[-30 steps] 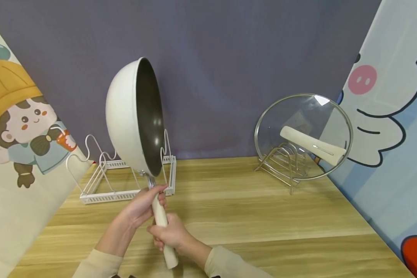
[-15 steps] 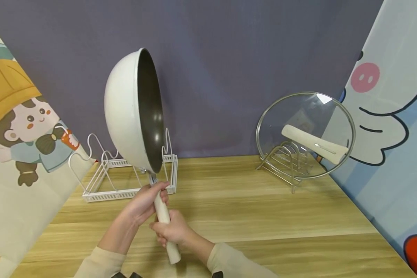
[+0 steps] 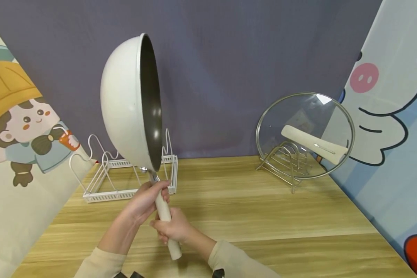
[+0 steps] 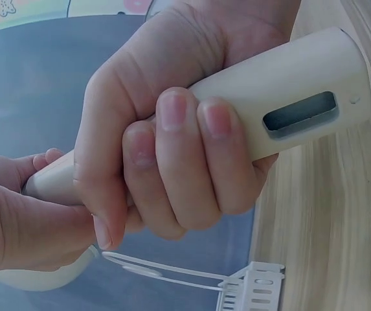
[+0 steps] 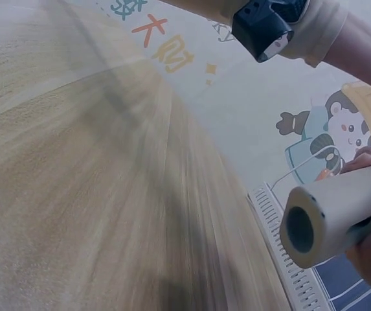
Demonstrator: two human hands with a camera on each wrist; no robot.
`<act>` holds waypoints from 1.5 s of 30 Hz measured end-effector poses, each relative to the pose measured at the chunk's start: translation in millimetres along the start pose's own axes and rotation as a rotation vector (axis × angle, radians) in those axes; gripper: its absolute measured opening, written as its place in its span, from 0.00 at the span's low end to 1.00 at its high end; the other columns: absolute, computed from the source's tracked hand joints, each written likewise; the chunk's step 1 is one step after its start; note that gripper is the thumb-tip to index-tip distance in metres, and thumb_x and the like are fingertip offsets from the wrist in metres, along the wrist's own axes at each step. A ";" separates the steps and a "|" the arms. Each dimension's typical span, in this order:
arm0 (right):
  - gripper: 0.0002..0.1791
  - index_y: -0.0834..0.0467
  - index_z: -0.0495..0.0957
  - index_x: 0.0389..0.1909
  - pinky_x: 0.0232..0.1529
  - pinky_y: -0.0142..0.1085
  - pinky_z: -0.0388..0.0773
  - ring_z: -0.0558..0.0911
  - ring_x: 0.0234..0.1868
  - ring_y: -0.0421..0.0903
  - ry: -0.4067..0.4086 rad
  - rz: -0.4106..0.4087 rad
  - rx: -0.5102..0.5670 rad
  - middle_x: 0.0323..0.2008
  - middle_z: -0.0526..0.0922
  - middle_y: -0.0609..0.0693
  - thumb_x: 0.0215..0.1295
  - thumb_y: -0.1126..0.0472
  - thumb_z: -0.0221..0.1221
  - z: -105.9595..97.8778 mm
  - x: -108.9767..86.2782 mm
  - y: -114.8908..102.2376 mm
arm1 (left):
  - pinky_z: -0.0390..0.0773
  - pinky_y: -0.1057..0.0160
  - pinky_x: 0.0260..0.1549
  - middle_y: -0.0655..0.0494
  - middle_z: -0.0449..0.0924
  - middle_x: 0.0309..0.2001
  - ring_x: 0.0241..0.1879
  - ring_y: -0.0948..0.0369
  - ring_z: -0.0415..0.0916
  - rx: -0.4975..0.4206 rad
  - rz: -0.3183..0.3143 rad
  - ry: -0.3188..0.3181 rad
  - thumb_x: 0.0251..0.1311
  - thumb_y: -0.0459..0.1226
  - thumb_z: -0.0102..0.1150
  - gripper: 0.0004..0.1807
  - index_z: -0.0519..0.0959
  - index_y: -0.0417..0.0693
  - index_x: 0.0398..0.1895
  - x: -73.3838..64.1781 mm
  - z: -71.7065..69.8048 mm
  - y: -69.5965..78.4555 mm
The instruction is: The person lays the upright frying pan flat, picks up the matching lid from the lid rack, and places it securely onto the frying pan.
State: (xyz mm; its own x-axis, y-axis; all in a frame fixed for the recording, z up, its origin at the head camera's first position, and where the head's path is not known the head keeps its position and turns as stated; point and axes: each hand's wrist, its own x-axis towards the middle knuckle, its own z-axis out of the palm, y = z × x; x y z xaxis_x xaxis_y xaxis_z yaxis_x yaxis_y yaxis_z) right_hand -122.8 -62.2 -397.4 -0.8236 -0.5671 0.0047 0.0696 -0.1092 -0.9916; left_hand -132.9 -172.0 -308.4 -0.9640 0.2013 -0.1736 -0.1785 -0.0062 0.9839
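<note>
A deep white frying pan (image 3: pixel 123 104) with a dark inside is held up on its side, its bowl above and partly in front of the white rack. My left hand (image 3: pixel 147 200) grips the cream handle (image 3: pixel 164 210) just below the metal neck. Lower down, my right hand (image 3: pixel 173 226) wraps round the same handle, whose end sticks out below. In the left wrist view the curled fingers of the right hand (image 4: pixel 185 142) lie round the handle, near its hanging slot. The handle's hollow end (image 5: pixel 302 230) shows in the right wrist view.
A white wire rack (image 3: pixel 109 195) stands on the wooden table (image 3: pixel 264 216), behind the hands to the left. At the right, a glass lid (image 3: pixel 274 119) with a cream handle leans in a small metal stand (image 3: pixel 292 170). A dark backdrop (image 3: pixel 222 77) rises behind.
The pan has risen with both hands still on its handle, and its bowl is higher above the rack. The rack, lid and stand have stayed in place.
</note>
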 end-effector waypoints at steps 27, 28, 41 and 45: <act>0.10 0.55 0.65 0.27 0.15 0.26 0.70 0.69 0.10 0.34 0.046 -0.057 -0.010 0.11 0.69 0.41 0.60 0.67 0.58 -31.0 -12.4 4.2 | 0.71 0.70 0.32 0.67 0.65 0.21 0.25 0.68 0.65 0.050 0.103 -0.264 0.69 0.37 0.49 0.08 0.65 0.52 0.30 26.2 15.9 -9.6; 0.10 0.55 0.65 0.28 0.15 0.26 0.70 0.69 0.10 0.34 0.041 -0.056 -0.020 0.11 0.69 0.41 0.60 0.66 0.58 -33.5 -12.7 4.3 | 0.71 0.70 0.33 0.66 0.65 0.21 0.25 0.67 0.66 0.051 0.105 -0.269 0.69 0.37 0.49 0.08 0.65 0.52 0.30 27.2 17.0 -9.6; 0.10 0.56 0.65 0.28 0.20 0.26 0.73 0.71 0.14 0.35 -0.062 -0.098 -0.039 0.14 0.70 0.41 0.64 0.62 0.57 -59.2 -14.3 -2.4 | 0.70 0.70 0.32 0.65 0.66 0.20 0.24 0.67 0.66 0.064 0.193 -0.357 0.68 0.36 0.48 0.08 0.65 0.51 0.29 42.0 29.1 -7.8; 0.10 0.59 0.66 0.29 0.21 0.26 0.73 0.72 0.14 0.35 -0.062 -0.090 -0.071 0.15 0.71 0.43 0.63 0.62 0.58 -65.4 -17.5 -0.7 | 0.71 0.70 0.33 0.67 0.67 0.20 0.25 0.68 0.67 0.063 0.234 -0.428 0.67 0.34 0.47 0.08 0.67 0.53 0.29 44.6 29.4 -13.7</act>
State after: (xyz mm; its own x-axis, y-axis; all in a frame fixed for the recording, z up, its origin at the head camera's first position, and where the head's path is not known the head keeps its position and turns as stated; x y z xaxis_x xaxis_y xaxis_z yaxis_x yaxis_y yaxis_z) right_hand -145.3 1.2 -405.3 -0.7880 -0.6075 0.0997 -0.0445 -0.1052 -0.9934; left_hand -167.7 -134.2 -328.4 -0.8071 0.5861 0.0720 0.0579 -0.0427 0.9974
